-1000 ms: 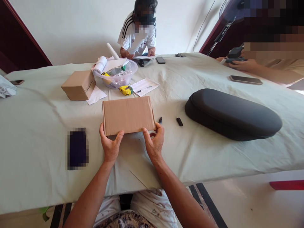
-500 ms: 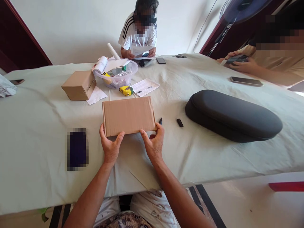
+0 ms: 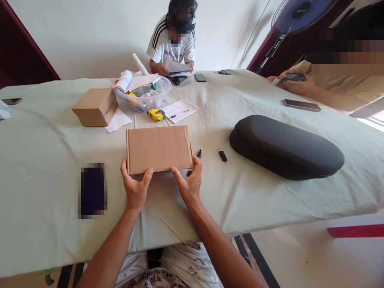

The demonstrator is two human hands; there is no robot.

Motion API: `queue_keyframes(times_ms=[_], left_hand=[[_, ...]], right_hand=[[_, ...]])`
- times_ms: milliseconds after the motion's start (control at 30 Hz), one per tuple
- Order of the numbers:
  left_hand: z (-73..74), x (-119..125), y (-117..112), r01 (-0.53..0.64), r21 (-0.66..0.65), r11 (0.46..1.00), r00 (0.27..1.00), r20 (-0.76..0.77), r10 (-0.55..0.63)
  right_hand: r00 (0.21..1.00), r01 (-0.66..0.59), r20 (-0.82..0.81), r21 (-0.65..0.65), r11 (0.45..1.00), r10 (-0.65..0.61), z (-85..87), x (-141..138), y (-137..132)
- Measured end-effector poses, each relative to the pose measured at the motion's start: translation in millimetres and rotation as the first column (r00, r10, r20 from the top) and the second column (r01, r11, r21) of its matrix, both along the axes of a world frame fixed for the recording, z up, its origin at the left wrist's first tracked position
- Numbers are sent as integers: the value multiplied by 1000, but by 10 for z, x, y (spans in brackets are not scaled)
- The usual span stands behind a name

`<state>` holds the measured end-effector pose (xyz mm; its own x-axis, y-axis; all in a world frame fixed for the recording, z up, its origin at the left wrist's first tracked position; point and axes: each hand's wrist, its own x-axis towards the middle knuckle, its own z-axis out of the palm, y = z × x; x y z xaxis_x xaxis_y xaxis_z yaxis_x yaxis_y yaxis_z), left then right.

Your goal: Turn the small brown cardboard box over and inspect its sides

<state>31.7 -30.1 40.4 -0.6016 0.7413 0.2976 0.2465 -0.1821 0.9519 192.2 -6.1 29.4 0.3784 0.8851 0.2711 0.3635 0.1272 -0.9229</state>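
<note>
A flat brown cardboard box (image 3: 159, 149) lies on the pale green tablecloth (image 3: 45, 160) straight in front of me. My left hand (image 3: 135, 187) grips its near left corner, thumb on top. My right hand (image 3: 189, 185) grips its near right edge, thumb and fingers pinched on the cardboard. A black pen (image 3: 198, 154) lies just right of the box, beside my right fingers.
A large black oval case (image 3: 286, 146) and a small black stick (image 3: 223, 156) lie to the right. Behind the box are a second cardboard box (image 3: 94, 106), a yellow tape measure (image 3: 156, 115), papers and a clear bowl (image 3: 147, 96). Two other people sit at the table.
My hands have stayed on the box's near edge, the right one closing in tighter on it. The person at the far end has lifted a sheet of paper.
</note>
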Motion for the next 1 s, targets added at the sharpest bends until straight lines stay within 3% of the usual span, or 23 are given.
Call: queue_keyframes(times_ms=[167,1000], left_hand=[[-3,-17,-2,15,-22,1000,999,49,-14],[5,-24,13,-28,-11,1000,999,19,28]], right_hand=[[1000,-18,-17,7,1000,18,33,7,-13],[994,-53,-99,-14,998,52,76,13,10]])
